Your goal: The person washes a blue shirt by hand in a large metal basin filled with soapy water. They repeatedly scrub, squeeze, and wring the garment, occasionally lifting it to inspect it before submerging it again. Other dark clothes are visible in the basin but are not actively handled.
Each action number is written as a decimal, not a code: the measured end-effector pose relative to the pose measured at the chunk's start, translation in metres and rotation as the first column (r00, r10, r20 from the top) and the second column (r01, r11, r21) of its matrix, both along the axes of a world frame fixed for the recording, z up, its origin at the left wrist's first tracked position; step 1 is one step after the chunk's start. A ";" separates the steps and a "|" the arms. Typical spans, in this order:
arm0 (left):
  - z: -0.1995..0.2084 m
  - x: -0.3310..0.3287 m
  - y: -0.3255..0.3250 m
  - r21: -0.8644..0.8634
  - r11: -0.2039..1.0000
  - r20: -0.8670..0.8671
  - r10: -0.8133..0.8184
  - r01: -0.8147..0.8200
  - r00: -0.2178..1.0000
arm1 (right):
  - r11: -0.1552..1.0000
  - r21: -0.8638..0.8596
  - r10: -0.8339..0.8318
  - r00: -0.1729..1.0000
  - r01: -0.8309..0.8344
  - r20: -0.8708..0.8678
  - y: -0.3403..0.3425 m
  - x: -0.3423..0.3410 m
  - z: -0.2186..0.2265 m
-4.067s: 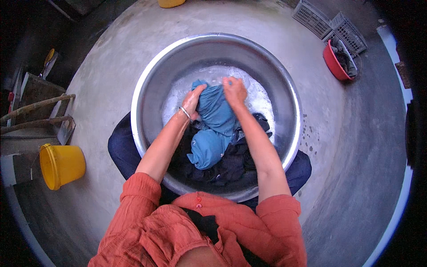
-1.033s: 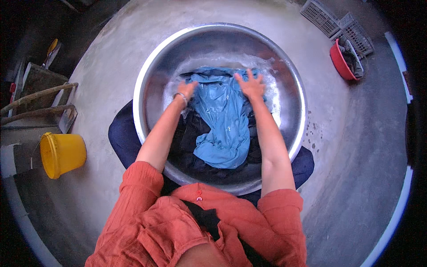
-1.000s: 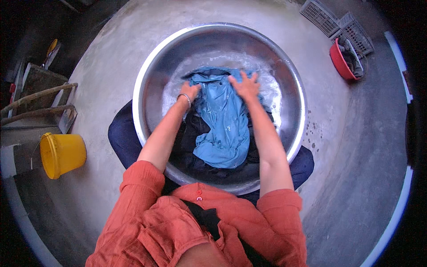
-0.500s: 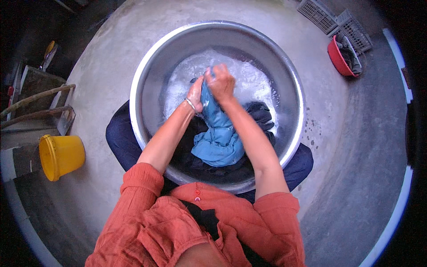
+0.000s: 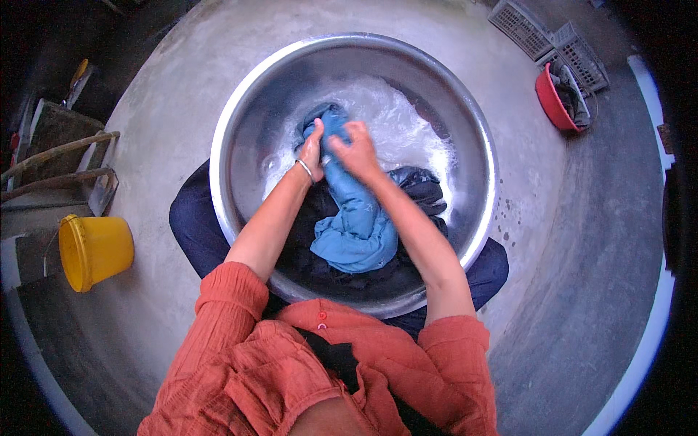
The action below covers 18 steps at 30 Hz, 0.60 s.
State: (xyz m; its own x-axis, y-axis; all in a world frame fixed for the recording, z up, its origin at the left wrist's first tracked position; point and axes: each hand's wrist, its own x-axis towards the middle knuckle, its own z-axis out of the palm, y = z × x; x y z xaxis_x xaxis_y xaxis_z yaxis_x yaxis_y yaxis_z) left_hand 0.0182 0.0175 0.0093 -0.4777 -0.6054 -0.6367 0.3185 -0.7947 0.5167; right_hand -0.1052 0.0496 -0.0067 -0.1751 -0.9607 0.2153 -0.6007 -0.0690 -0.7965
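A wet blue garment (image 5: 352, 225) lies lengthwise in a large metal basin (image 5: 476, 109), its far end bunched above soapy water. My left hand (image 5: 310, 154), with a bracelet at the wrist, is closed on the garment's left side, thumb up. On the other side, my right hand (image 5: 356, 154) is over the cloth with its fingers bent and apart, slightly smeared by motion. Whether its fingertips touch the cloth is hard to see. Dark wet clothes (image 5: 420, 190) sit under and beside the blue garment, partly hidden by my right forearm.
The basin stands between my legs on a concrete floor (image 5: 167, 145). To the left are a yellow bucket (image 5: 102, 251) and wooden-handled tools (image 5: 62, 156). A red tub (image 5: 554, 102) with dark cloth stands at the far right, beside grey plastic crates (image 5: 579, 54).
My right hand has drawn back slightly toward me, and its fingers have spread from a tight curl. My left hand has shifted a little left and nearer. The blue garment's far end has moved left.
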 end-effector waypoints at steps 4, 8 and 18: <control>-0.033 0.022 0.016 -0.399 0.897 -0.227 0.102 -0.188 0.968 | 0.953 -0.226 0.164 0.972 -0.200 -0.171 0.034 0.076 0.090; -0.030 -0.005 0.001 -0.022 0.994 -0.097 0.109 -0.111 0.989 | 0.967 -0.242 -0.142 0.957 0.079 -0.254 -0.021 0.020 0.040; -0.003 0.019 -0.023 -0.323 0.946 0.511 0.201 -0.030 0.836 | 0.732 0.440 -0.237 0.800 0.520 -0.551 0.007 -0.102 0.051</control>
State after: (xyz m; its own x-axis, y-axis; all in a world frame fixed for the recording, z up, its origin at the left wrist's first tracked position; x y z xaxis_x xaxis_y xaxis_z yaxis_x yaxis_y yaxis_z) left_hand 0.0373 -0.0055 0.0059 -0.0320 -0.8308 -0.5557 0.0064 -0.5561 0.8311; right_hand -0.2070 0.0566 0.0440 -0.5751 -0.7995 -0.1733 -0.7550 0.6003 -0.2638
